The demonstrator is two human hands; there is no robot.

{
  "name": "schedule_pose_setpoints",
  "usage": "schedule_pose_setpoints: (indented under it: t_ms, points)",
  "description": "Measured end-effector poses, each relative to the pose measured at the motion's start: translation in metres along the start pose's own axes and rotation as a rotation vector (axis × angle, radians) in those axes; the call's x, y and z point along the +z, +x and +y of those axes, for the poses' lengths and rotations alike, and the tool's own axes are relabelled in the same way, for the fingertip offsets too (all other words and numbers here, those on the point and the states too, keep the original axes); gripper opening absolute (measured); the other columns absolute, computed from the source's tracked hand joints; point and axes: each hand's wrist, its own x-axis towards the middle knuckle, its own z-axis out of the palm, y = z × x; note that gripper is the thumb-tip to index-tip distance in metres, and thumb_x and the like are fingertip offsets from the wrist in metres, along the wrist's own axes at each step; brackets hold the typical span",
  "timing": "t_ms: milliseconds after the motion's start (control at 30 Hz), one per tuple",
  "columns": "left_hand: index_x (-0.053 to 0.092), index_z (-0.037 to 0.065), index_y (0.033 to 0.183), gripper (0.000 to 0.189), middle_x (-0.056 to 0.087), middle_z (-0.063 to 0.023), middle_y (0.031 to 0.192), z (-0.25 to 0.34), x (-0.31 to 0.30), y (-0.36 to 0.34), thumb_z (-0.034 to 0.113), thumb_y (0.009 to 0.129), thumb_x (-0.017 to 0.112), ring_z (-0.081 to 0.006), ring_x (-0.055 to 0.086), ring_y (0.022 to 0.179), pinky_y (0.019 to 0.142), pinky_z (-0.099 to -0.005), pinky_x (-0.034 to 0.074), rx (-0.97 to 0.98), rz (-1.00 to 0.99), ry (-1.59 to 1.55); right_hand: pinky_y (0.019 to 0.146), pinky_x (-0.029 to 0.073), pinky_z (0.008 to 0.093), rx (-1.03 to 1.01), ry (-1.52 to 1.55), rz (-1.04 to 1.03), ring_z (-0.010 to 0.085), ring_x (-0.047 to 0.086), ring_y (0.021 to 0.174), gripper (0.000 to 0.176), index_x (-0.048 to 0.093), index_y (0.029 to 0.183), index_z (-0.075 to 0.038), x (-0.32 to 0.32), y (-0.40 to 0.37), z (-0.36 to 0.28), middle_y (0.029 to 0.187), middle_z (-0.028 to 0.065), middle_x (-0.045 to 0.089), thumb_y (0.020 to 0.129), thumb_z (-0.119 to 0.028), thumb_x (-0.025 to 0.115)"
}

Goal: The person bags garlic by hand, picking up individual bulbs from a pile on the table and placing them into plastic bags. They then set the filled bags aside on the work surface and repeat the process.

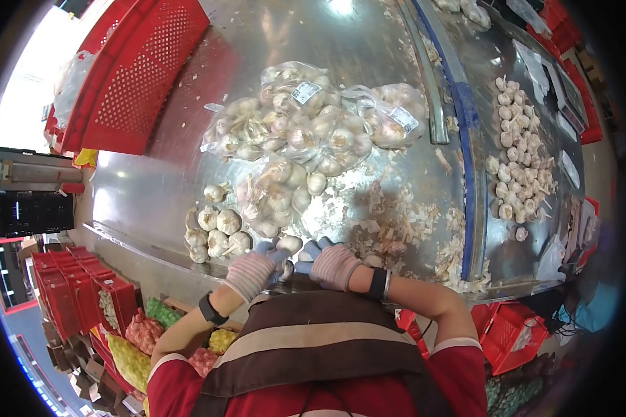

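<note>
My left hand (254, 270), in a striped glove with grey-blue fingertips, is at the table's near edge, its fingers bent together around something small and unclear. Close to its right, my right hand (330, 264) wears a matching glove, fingers curled inward; what they hold is hidden. A single garlic bulb (289, 244) lies just beyond and between the fingertips. Left of my hands sits a group of loose garlic bulbs (218, 242). Ahead are clear bags of garlic (302, 128), some with white labels. Garlic peelings (396, 226) are scattered to the right on the metal table (139, 201).
A red perforated crate (146, 76) stands at the table's back left. A metal rail (431, 104) and blue-edged divider (468, 160) run along the right. Beyond lies a pile of garlic bulbs (518, 153). Red crates (83, 285) and net bags (129, 358) are at lower left.
</note>
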Motion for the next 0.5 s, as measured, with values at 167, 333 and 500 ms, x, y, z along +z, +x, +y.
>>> schedule_pose_setpoints:
  t_ms: [167,333,500]
  points:
    - [0.043,0.028,0.128,0.044,0.035,-0.0181,0.134,0.000,0.024,-0.003,0.011,0.087,0.048,-0.0363,0.059,0.100,0.079,-0.0422,0.050,-0.179,-0.349,0.055,0.077,0.048,0.0341,-0.027,0.675,0.403,0.0240,0.052,0.095,0.047,0.054,0.116,-0.012,0.012,-0.008,0.041,0.108,0.0092,0.054,0.074,-0.029,0.064]
    - [0.053,0.019,0.115,0.034,0.056,-0.0185,0.111,0.006,0.009,0.013,0.012,0.081,0.055,-0.0345,0.062,0.091,0.075,-0.0439,0.050,-0.181,-0.445,0.083,0.054,0.050,0.0275,-0.236,2.632,0.249,0.0192,0.059,0.074,0.057,0.048,0.123,-0.012,-0.021,-0.047,0.039,0.101,0.0122,0.057,0.079,-0.045,0.065]
    - [0.059,0.009,0.101,0.030,0.063,-0.0177,0.084,-0.007,0.016,0.005,0.017,0.073,0.065,-0.0352,0.062,0.081,0.072,-0.0420,0.049,-0.134,-0.289,0.049,0.074,0.055,0.0450,-0.586,2.808,0.230,0.0300,0.059,0.099,0.062,0.049,0.122,-0.011,-0.015,-0.044,0.034,0.114,0.0174,0.055,0.081,-0.057,0.056]
